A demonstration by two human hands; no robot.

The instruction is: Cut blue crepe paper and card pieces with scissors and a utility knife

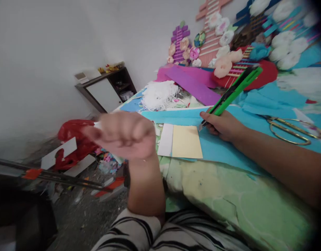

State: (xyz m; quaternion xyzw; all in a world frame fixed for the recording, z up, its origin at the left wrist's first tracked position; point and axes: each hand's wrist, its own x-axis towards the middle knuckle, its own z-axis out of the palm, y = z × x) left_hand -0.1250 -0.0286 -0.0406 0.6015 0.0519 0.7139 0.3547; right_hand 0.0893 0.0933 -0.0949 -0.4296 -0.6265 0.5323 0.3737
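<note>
My right hand [224,125] is wrapped round a green and black utility knife [235,92]. The knife is tilted, its tip down by the right edge of a cream paper piece [186,142]. A white paper strip [165,140] lies along the left side of that piece. Both rest over blue paper [220,150] on the table. My left hand [126,134] is a closed fist, raised left of the papers and smeared by motion. A bit of white shows at its far left side, but what the fingers hold is hidden.
Gold-handled scissors [293,130] lie on the right. White shredded strands [160,94] and purple paper [194,85] are further back. Guitar-shaped decorations with paper flowers [223,66] lean at the wall. A low cabinet [105,92] and floor scraps [108,162] are on the left.
</note>
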